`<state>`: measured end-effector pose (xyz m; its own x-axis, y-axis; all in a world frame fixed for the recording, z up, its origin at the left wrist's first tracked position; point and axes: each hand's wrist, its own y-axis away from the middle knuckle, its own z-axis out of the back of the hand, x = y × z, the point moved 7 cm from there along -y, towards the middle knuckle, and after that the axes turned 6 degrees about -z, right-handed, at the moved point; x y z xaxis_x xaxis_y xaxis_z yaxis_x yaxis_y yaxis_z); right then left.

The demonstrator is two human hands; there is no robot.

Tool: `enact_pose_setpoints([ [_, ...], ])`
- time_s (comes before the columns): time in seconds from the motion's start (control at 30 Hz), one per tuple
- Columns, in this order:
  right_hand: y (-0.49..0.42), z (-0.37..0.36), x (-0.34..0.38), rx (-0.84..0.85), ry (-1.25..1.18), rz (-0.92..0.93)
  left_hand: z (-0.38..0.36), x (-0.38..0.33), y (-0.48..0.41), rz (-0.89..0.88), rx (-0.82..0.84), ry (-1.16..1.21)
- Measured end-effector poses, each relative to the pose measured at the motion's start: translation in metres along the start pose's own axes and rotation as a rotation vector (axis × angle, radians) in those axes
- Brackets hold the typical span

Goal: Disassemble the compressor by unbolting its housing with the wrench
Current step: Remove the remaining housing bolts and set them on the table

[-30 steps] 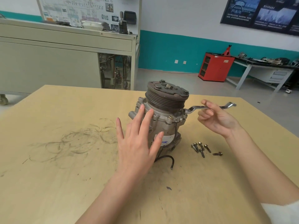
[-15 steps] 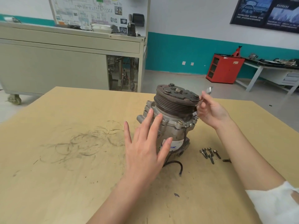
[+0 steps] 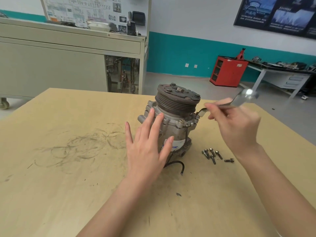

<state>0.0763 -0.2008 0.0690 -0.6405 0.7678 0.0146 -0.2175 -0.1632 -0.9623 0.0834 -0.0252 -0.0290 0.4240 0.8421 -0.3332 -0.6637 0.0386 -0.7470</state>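
Filling most of the view, the counter (image 3: 68, 168) carries the compressor (image 3: 177, 117), which stands on end, pulley up, nearer the far edge than the near one. The left hand (image 3: 147, 151) presses on the housing's near side, fingers straight and spread apart, steadying rather than gripping. The right hand (image 3: 237, 127) has its fingers curled and clamped round the wrench (image 3: 239, 100). The tool's head sits at a flange bolt just under the pulley, on the side facing the right edge; whether it is fully seated I cannot tell. Several loose bolts (image 3: 212, 154) lie clustered towards the right edge, near the compressor's foot, and a black wire (image 3: 177, 164) curls from its base towards the near edge.

The main risk, I judge, is the wrench slipping off a half-seated bolt and rounding it, or the knuckles striking the pulley. With only a flat palm bracing it, the tall body could also twist or tip under a hard pull and scatter the bolts.
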Motion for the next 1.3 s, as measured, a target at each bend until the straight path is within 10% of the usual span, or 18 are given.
enact_pose_setpoints([
  [0.33, 0.035, -0.01, 0.032, 0.021, 0.141, 0.163, -0.001, 0.0, 0.0, 0.015, 0.026, 0.034],
  [0.5, 0.065, -0.001, -0.04, 0.008, -0.554, -0.713, -0.004, 0.001, 0.0, 0.017, 0.013, 0.064],
  [0.8, 0.072, -0.082, -0.12, 0.24, -1.336, -1.516, -0.008, 0.011, -0.035, 0.12, 0.089, 0.118],
  [1.03, 0.062, -0.153, -0.115, 0.541, -1.405, -1.492, -0.011, 0.021, -0.045, 0.155, 0.21, 0.214],
  [1.3, 0.036, -0.083, -0.134, 0.29, -1.015, -1.233, -0.013, 0.024, -0.043, 0.162, 0.175, 0.297],
])
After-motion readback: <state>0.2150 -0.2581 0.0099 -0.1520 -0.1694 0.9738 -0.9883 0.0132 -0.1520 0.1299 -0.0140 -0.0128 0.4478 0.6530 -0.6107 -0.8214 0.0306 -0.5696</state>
